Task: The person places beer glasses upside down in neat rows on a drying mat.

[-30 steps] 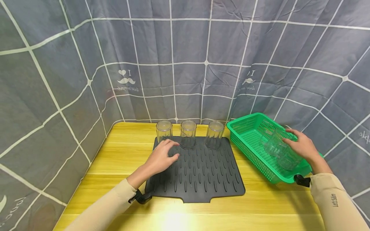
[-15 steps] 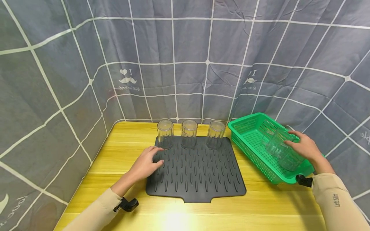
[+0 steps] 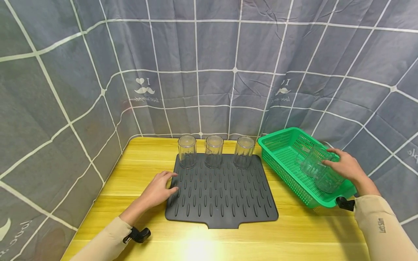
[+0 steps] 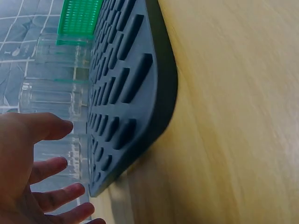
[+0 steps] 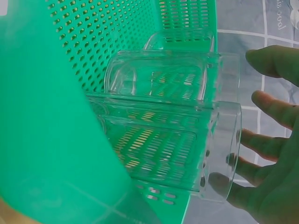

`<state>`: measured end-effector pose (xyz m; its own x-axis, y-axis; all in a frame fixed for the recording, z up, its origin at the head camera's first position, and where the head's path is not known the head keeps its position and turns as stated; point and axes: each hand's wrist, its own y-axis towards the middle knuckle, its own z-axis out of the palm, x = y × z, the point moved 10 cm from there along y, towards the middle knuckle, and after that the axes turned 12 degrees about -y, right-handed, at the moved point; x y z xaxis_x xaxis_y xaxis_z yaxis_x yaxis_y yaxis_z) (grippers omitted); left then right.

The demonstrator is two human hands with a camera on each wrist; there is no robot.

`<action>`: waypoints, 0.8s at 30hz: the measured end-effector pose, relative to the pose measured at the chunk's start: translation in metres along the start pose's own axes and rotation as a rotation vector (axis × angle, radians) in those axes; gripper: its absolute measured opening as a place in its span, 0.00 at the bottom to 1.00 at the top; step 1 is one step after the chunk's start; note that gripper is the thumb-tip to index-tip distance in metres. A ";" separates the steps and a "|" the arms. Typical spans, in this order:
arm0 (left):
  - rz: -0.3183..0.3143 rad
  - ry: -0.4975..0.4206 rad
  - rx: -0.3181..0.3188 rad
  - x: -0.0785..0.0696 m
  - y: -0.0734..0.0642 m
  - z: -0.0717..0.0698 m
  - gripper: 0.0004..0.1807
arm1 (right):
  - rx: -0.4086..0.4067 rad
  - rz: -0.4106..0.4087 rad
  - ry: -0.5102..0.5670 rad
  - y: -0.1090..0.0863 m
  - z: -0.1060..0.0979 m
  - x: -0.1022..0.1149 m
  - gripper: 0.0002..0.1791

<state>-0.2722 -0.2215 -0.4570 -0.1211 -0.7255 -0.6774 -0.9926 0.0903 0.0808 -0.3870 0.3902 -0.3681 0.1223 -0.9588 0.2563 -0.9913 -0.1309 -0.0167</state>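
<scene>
Three clear glass mugs, the left one (image 3: 187, 152), the middle one (image 3: 213, 152) and the right one (image 3: 243, 152), stand upside down in a row at the back of a black ridged mat (image 3: 225, 195). My left hand (image 3: 158, 190) hovers at the mat's left edge, fingers spread and holding nothing. On the right, more glass mugs (image 5: 159, 144) stand inside a green basket (image 3: 287, 175). Over them reaches my right hand (image 3: 346, 165), its fingers loosely bent. In the right wrist view, some fingertips (image 5: 219, 179) show through the nearest mug's end, with the thumb apart from the glass.
A wooden table (image 3: 143, 156) carries the mat and the basket. Grey curtain (image 3: 212, 90) with white grid lines hangs close behind the table and along both sides. The basket's perforated wall (image 3: 284, 177) rises beside the mat's right edge.
My left hand has drawn back leftward and toward me, from in front of the left mug to the mat's edge. The right hand stays over the basket's mugs almost unmoved.
</scene>
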 end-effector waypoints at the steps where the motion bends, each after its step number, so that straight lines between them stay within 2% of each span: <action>1: 0.000 0.001 0.001 0.001 0.000 0.000 0.29 | 0.004 0.000 -0.001 0.000 0.000 0.000 0.41; 14: -0.037 0.015 0.036 0.017 -0.006 0.007 0.31 | 0.006 0.070 0.039 -0.004 -0.004 -0.012 0.47; 24: -0.016 0.035 0.056 0.021 -0.007 0.011 0.31 | -0.049 0.044 0.027 -0.003 -0.004 -0.014 0.44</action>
<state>-0.2680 -0.2299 -0.4804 -0.1058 -0.7505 -0.6523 -0.9929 0.1155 0.0282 -0.3859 0.4055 -0.3678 0.0775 -0.9562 0.2822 -0.9970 -0.0755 0.0181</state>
